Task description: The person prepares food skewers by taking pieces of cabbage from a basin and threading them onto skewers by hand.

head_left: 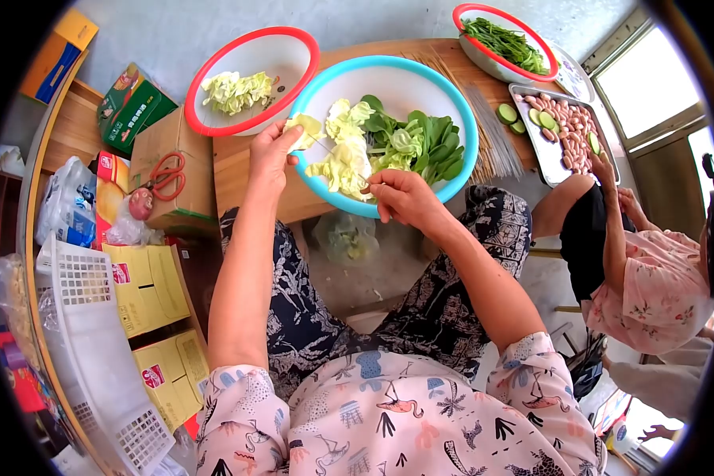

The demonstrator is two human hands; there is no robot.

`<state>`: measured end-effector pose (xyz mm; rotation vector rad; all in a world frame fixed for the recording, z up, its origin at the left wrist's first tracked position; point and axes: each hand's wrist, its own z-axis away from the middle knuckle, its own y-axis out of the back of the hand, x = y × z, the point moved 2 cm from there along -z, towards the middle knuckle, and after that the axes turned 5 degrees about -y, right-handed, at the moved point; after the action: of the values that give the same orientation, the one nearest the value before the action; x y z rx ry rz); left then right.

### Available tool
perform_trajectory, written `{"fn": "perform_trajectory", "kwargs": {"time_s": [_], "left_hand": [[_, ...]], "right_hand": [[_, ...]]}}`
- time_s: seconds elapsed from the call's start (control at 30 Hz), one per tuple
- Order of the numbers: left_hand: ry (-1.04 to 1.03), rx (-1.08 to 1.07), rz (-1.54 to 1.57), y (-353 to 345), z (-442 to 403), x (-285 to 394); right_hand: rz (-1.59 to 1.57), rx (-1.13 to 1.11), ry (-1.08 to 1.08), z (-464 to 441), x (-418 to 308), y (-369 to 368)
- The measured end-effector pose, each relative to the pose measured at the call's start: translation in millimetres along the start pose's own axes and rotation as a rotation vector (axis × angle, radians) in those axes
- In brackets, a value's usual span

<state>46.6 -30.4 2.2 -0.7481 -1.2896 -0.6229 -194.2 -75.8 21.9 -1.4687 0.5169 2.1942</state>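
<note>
My left hand pinches a pale yellow-green cabbage leaf over the left rim of a white basin with a turquoise rim. My right hand is closed at the basin's near rim, its fingertips pinching the end of a thin skewer. Most of that skewer is hard to make out against the leaves; its far end points toward the leaf in my left hand. In the basin, pale cabbage leaves lie on the left and dark green leafy vegetables on the right.
A red-rimmed basin with cabbage stands behind left; another red-rimmed basin holds greens. Bundled skewers lie on the wooden table. At right, a person's hand reaches to a metal tray of sausages. Scissors rest on a cardboard box.
</note>
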Motion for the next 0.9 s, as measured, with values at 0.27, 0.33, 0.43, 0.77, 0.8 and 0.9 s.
{"fn": "perform_trajectory", "kwargs": {"time_s": [0.27, 0.33, 0.43, 0.77, 0.8, 0.9], "left_hand": [[0.016, 0.007, 0.083, -0.9, 5.6, 7.5], [0.007, 0.007, 0.085, -0.2, 5.4, 7.1], [-0.009, 0.017, 0.074, 1.1, 4.0, 3.7], [-0.032, 0.082, 0.035, -6.1, 8.9, 9.3], [-0.035, 0.091, 0.049, -6.5, 9.0, 10.0], [-0.049, 0.118, 0.087, -6.7, 9.1, 10.3]], "right_hand": [[-0.049, -0.015, -0.054, -3.8, 1.1, -1.9], [-0.047, -0.020, -0.061, -3.1, 1.5, -3.0], [-0.066, -0.006, -0.067, -1.9, 0.5, -2.8], [-0.102, -0.041, -0.075, 3.0, -2.5, -6.1], [-0.108, -0.047, -0.072, 2.9, -2.6, -6.1], [-0.123, -0.053, -0.070, 4.0, -4.1, -7.6]]}}
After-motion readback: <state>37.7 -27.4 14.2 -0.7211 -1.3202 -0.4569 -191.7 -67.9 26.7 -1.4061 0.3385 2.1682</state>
